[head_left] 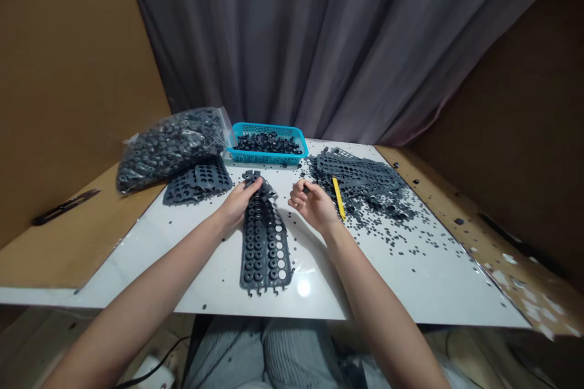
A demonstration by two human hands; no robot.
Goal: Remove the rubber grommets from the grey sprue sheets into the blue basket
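Two bare hands work over the white tabletop [374,292]. At centre, the left hand [236,202] grips the far end of a dark perforated sheet [258,249], thumb on top, probably to steady it and lift its folded-over end; the sheet's near end lies at lower centre, its right-hand column showing bare holes beside rows of round parts. Right of centre, the right hand [314,203] is raised with fingers curled, apparently pinching a small dark piece [306,190] clear of the sheet. The blue basket [268,160] of loose dark parts, upper centre, sits within reach of both hands. Upper left, a filled clear bag [171,149] rests partly on stacked sheets [198,183], which prop it. Right of centre, a yellow tool [338,197] leans against the perforated sheet pile [356,171], seemingly handy to the right hand.
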